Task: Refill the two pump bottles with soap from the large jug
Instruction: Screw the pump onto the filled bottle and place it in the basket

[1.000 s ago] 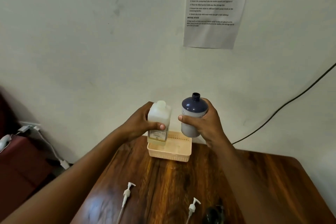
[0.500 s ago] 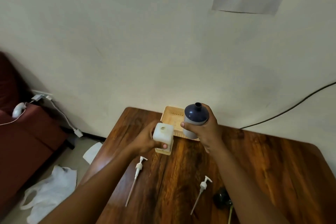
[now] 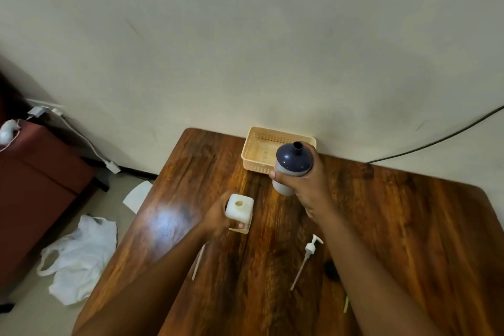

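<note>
White and square, the small bottle (image 3: 239, 209) stands on the wooden table (image 3: 395, 226) with its round mouth open and facing up. The left hand (image 3: 218, 219) grips it from the left side, fingers curled around its body, and it looks set down or almost down. Up and to the right of it is the big jug (image 3: 293, 166), with a dark blue top and a pale body. The right hand (image 3: 305, 185) holds it in the air, fingers and thumb wrapped tight around its middle. The jug stands nearly straight up, its small open neck at the top. To pour, I think the jug must come left and toward the small bottle, then tip so its neck points down at the hole. One pump (image 3: 306, 259) lies flat on the table near the right arm. A tan basket (image 3: 255, 144) sits at the back by the wall, behind the jug.
</note>
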The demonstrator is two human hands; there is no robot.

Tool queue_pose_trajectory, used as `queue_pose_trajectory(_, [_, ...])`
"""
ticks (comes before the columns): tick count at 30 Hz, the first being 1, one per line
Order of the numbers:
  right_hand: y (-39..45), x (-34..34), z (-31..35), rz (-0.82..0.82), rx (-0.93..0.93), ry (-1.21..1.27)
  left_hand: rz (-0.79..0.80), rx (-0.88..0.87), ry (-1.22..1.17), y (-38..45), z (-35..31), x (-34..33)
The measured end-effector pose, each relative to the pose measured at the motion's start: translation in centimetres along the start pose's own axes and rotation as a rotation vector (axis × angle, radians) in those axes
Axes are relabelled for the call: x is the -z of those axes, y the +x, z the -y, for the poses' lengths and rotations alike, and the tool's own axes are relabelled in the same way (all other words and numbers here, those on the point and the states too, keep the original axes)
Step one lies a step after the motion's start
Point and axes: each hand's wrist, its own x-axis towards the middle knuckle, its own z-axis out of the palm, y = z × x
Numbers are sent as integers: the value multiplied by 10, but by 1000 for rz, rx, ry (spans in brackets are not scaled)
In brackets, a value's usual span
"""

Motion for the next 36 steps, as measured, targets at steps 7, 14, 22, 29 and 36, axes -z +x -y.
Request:
queue_pose_trajectory(7, [-1,6,-1,-35,13,1,-13,30,-49,-8,21,-7])
queue_pose_trajectory(14, [0,23,2,-54,25,-17,19,62,-13,-10,13,-6])
queue_pose_trajectory(22, [-8,71,10,-118,19,27,68,-107,189,13,-57,-21])
queue_pose_trajectory(29, [-20,133,-3,-215,-14,-7,52,-234,431,32,-91,-103])
queue_pose_trajectory(36, [-37,176,-33,-269,-57,-51,263,-58,577,43,-70,-202])
